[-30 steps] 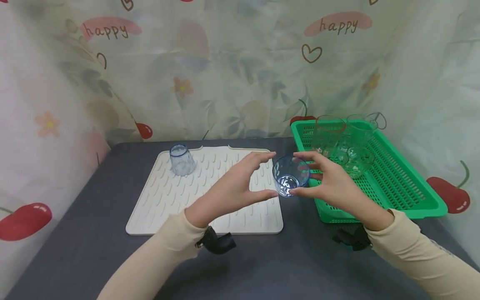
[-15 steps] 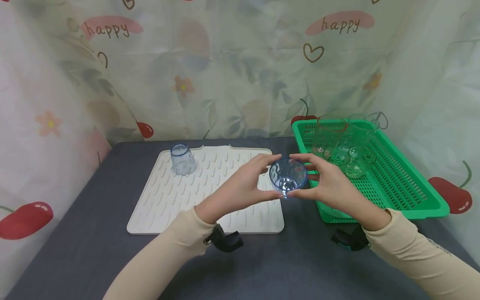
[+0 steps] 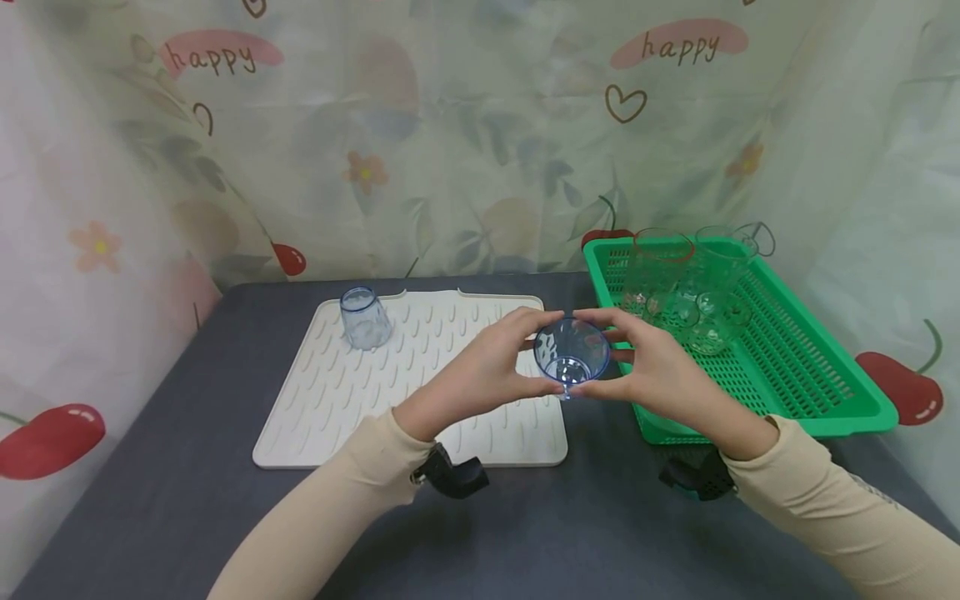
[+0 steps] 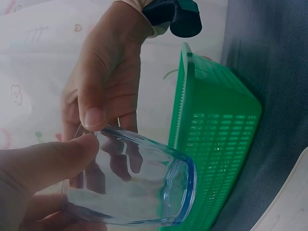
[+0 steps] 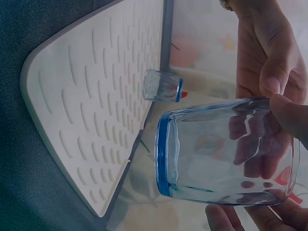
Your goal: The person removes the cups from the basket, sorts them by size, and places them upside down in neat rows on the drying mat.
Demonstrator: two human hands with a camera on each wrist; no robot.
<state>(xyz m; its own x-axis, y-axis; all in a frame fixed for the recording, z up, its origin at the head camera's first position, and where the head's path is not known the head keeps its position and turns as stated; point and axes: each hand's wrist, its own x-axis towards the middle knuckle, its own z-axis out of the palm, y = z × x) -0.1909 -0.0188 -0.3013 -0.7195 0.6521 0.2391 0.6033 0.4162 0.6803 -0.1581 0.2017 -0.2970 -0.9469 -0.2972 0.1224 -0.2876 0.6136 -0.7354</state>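
A clear tumbler (image 3: pixel 572 354) with a blue tint is held mouth up between both hands, over the dark table beside the white mat's right edge. My left hand (image 3: pixel 491 364) grips its left side, thumb in front and fingers behind. On the opposite side my right hand (image 3: pixel 651 360) holds it the same way, the two thumbs meeting near the rim. The left wrist view shows the tumbler's thick blue base (image 4: pixel 188 190) pointing down toward the table. A similar tumbler (image 3: pixel 365 319) stands upside down on the mat's far left, its blue base on top.
The white ridged mat (image 3: pixel 420 400) lies flat on the dark table (image 3: pixel 525 533). At the right stands a green perforated basket (image 3: pixel 817 379) with several clear glasses (image 3: pixel 660 267) at its far left part, one with a handle. A patterned curtain (image 3: pixel 465 150) closes off the back and sides.
My left hand has moved right and taken hold of the tumbler, which my right hand held. The tumbler has shifted slightly left. The other tumbler and the basket have stayed put.
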